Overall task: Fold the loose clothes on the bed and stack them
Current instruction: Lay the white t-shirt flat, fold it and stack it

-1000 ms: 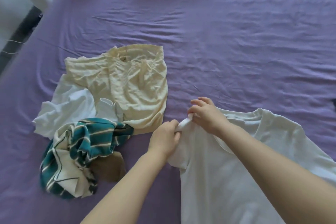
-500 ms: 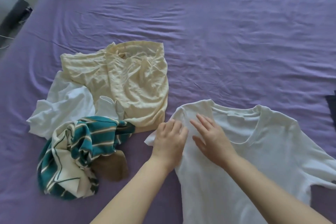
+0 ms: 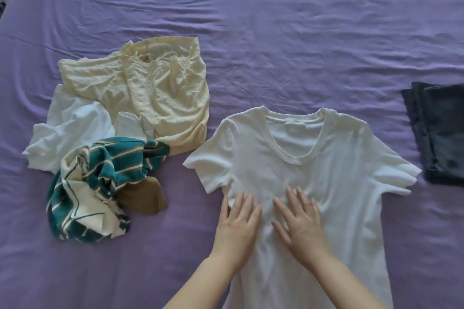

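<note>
Under my palms the white T-shirt (image 3: pixel 334 165) is soft matt cloth, lightly creased. The purple bedsheet (image 3: pixel 276 32) looks thin, matt and finely wrinkled. The cream garment (image 3: pixel 160 93) is crinkled cloth; the dark folded garment (image 3: pixel 442 130) looks heavier, slightly napped.

Soft even daylight, faint shadows, slight blur

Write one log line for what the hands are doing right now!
step: smoothing | white T-shirt flat on bed | left hand, right hand flat on it | pile unfolded
</note>
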Tool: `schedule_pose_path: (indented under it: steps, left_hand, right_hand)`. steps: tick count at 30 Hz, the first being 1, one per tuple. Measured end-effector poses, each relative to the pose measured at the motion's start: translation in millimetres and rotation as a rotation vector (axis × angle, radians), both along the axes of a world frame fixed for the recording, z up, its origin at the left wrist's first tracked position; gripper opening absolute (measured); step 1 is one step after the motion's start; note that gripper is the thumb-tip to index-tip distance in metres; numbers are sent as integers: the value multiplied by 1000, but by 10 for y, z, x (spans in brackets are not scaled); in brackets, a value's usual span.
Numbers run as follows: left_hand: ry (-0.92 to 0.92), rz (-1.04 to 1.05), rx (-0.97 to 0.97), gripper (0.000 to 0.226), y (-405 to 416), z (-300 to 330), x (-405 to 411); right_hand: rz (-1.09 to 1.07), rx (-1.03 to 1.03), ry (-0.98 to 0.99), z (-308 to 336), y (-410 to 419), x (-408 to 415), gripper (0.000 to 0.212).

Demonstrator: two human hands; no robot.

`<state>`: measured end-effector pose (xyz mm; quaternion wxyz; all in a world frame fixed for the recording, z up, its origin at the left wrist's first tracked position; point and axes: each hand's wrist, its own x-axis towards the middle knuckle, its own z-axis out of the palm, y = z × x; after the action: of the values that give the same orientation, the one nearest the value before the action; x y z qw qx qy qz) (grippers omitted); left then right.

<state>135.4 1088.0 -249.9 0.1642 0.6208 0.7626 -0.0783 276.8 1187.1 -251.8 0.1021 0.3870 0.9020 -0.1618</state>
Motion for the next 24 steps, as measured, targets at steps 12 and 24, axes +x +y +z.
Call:
schedule_pose_path:
  steps: [12,24]
  left_hand:
    - [-176,277,-69,72,-584,-42,301]
    - [-479,1008,154,28,-457,-145,310]
  right_hand:
    - [771,-28,-1,-90,285,-1312,37]
    - [580,-184,272,-156,395,-1302,12]
